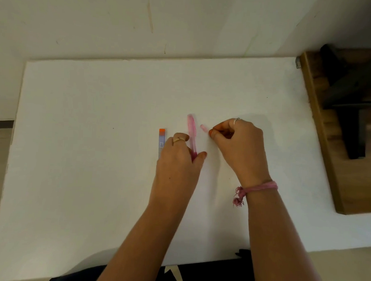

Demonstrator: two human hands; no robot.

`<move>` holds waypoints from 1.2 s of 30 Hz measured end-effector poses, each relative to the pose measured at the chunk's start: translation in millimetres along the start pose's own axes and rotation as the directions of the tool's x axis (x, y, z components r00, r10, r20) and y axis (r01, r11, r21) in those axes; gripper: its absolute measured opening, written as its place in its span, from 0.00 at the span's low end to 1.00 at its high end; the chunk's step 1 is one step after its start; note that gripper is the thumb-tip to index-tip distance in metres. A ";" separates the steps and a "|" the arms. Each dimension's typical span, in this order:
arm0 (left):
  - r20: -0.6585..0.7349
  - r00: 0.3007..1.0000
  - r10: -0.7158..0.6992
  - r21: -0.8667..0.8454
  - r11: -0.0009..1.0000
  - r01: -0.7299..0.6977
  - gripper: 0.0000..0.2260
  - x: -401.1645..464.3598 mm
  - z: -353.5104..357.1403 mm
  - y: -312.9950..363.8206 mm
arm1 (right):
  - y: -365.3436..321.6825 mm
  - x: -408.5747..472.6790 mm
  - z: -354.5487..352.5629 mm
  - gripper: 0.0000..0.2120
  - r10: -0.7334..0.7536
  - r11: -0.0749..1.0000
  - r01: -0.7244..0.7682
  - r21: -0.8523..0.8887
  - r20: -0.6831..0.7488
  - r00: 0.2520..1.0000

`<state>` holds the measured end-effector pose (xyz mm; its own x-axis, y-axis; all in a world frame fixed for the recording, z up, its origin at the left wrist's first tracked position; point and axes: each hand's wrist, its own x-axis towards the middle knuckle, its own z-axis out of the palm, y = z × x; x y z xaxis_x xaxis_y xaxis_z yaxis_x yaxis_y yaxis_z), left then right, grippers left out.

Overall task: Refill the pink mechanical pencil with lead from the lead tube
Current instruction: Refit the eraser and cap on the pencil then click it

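Observation:
The pink mechanical pencil (191,132) lies near the middle of the white table (95,136), pointing away from me. My left hand (179,161) grips its near end between thumb and fingers. The lead tube (161,141), clear with an orange cap, lies flat just left of that hand, partly hidden by my fingers. A small pink cap (203,128) rests on the table right of the pencil. My right hand (237,142) is beside it with fingers pinched together, the fingertips right at the cap's near end. I cannot tell whether they touch it.
A wooden piece of furniture (329,146) with dark legs stands past the table's right edge. The wall (143,21) runs along the far edge. Dark clothing (206,277) shows at the near edge.

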<state>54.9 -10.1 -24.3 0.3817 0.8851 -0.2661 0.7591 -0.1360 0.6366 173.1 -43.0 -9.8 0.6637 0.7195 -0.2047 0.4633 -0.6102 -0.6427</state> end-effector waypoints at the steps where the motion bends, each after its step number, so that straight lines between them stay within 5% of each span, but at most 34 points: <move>1: -0.009 1.000 0.011 -0.003 1.000 -0.011 0.19 0.5 -1.7 0.1 | 0.0 -0.2 -0.1 0.10 0.001 1.000 -0.001 0.003 0.008 1.000; 5: -0.028 0.997 0.066 -0.070 0.995 -0.068 0.11 3.3 -11.7 1.2 | -2.5 -0.1 -6.1 0.06 0.088 0.972 -0.081 0.220 -0.018 0.996; 10: -0.011 0.988 0.153 -0.302 0.941 -0.149 0.08 5.6 -25.8 3.5 | -13.0 0.0 -19.1 0.09 0.204 0.629 -0.162 0.761 0.040 0.978; 20: 0.029 0.961 0.275 -0.436 0.869 -0.236 0.08 4.8 -33.2 -0.3 | -17.7 -0.8 -29.5 0.08 0.023 0.243 -0.234 0.941 0.236 0.972; 36: -0.006 0.950 0.311 -0.393 0.873 -0.289 0.09 5.1 -34.8 -4.6 | -14.4 -0.6 -30.5 0.09 -0.036 0.298 -0.231 0.926 0.253 0.967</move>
<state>35.1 10.5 -3.5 0.5958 0.8015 -0.0502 0.3456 -0.1994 0.9170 184.0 -44.7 22.1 0.4764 0.8015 -0.3614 -0.5594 -0.0407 -0.8279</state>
